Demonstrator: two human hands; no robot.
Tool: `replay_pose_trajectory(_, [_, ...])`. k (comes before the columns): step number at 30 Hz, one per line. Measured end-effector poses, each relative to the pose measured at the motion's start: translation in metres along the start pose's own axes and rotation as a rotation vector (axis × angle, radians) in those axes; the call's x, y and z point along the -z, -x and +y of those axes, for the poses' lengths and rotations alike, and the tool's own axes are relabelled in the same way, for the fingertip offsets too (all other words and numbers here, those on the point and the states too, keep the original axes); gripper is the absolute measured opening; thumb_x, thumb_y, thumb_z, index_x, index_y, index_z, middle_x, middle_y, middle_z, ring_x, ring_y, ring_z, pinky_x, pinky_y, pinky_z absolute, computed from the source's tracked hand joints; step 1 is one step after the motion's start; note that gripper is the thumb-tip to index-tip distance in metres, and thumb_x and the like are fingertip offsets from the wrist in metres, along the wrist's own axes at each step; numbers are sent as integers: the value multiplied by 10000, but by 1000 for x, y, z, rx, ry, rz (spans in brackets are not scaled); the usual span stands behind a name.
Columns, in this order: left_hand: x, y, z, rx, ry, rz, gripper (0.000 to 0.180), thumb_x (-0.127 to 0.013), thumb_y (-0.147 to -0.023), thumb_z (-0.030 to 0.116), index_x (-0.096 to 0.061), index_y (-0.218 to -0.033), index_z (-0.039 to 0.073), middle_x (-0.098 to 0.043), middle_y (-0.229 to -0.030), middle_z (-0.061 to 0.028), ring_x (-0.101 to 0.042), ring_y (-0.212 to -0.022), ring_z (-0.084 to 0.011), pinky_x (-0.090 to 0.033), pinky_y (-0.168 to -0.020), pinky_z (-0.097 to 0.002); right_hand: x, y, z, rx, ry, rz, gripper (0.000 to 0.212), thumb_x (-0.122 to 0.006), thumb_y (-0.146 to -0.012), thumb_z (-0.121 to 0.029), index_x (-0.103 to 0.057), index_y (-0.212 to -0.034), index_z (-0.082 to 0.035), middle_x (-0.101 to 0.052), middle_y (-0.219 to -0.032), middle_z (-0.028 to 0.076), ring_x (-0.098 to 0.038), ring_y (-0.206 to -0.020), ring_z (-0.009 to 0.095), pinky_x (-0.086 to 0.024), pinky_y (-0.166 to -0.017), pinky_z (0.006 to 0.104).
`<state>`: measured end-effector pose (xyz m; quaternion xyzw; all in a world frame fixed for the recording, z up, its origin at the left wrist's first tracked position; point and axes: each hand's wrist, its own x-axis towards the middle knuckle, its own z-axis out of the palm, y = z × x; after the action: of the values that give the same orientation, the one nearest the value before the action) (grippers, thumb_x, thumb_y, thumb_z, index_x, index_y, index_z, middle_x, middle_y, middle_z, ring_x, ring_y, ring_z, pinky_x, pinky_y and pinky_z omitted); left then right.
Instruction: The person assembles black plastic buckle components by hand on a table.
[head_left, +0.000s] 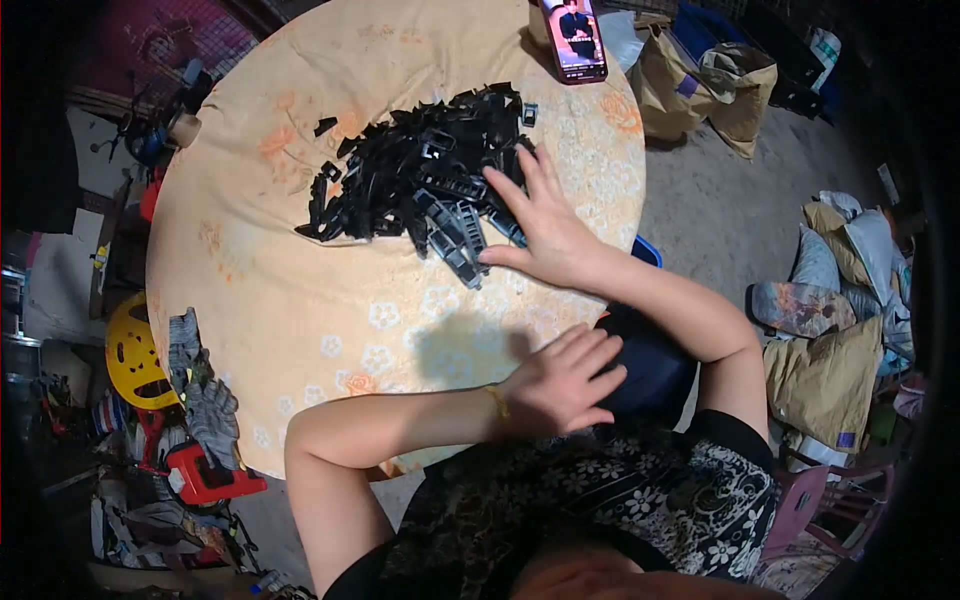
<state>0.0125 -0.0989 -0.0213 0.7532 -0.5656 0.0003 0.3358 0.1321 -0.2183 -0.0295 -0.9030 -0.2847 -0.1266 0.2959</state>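
Note:
A heap of black plastic parts (390, 175) lies on the round table. My right hand (550, 225) rests at its right side, fingers spread, with the fingertips on or just above the parts. By its thumb lie several longer grey-black ladder-like plastic pieces (452, 240). Held low in front of my body, my left hand (567, 382) has its fingers stretched out and nothing visible in it. It is near the table's front edge, beside a dark blue bin (650, 365) that is partly covered by my arms.
A floral cloth covers the table (230, 250). A phone with a lit screen (577, 40) stands at the far edge. Grey gloves (205, 395) hang at the left edge, near a yellow round stool (138, 350). Sacks (830, 380) lie on the floor at right.

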Motion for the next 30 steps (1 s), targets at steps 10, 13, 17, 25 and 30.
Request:
replay_pose_trajectory(10, [49,-5,-44,89,-377,-157,517,-672,-796,411,-601,-1167,58,-582,-1164,-144,-491,-1185,-338,-348,-1024,-540,16,-32,0,122,-257,212,344,-603,-893,-248,-618,-1148,-18,-511,-1294,237,-507,-1182,399,-397,-1025,448])
replay_pose_trajectory(13, [58,-2,-72,227,-611,-105,573,-595,-850,457,-520,-1314,129,-461,-1376,-144,-361,-1338,-346,-215,-1092,-610,24,-75,50,92,-38,422,283,-586,-901,-190,-635,-1144,-55,-575,-1223,171,-531,-1120,372,-425,-976,426])
replay_pose_trajectory(17, [75,1,-88,285,-611,-117,478,-593,-870,378,-527,-1278,138,-484,-1325,-112,-381,-1314,-310,-215,-1098,-592,-3,-109,109,148,231,362,364,-594,-896,-296,-627,-1197,-94,-576,-1234,184,-537,-1134,358,-422,-983,419])
replay_pose_trajectory(25, [103,27,-101,178,-510,-32,362,-589,-790,141,-609,-1148,88,-568,-1245,-83,-455,-1269,-279,-268,-1101,-546,-20,-90,83,-140,-163,167,380,-570,-894,-243,-589,-1160,28,-598,-1153,225,-547,-1108,376,-424,-969,423])
replay_pose_trajectory(30, [121,31,-108,208,-431,73,205,-630,-762,123,-657,-955,59,-636,-1095,-78,-531,-1177,-264,-288,-1092,-539,-23,-65,39,-168,-261,214,497,-544,-908,-218,-445,-1310,58,-508,-1260,266,-473,-1195,396,-370,-1038,429])
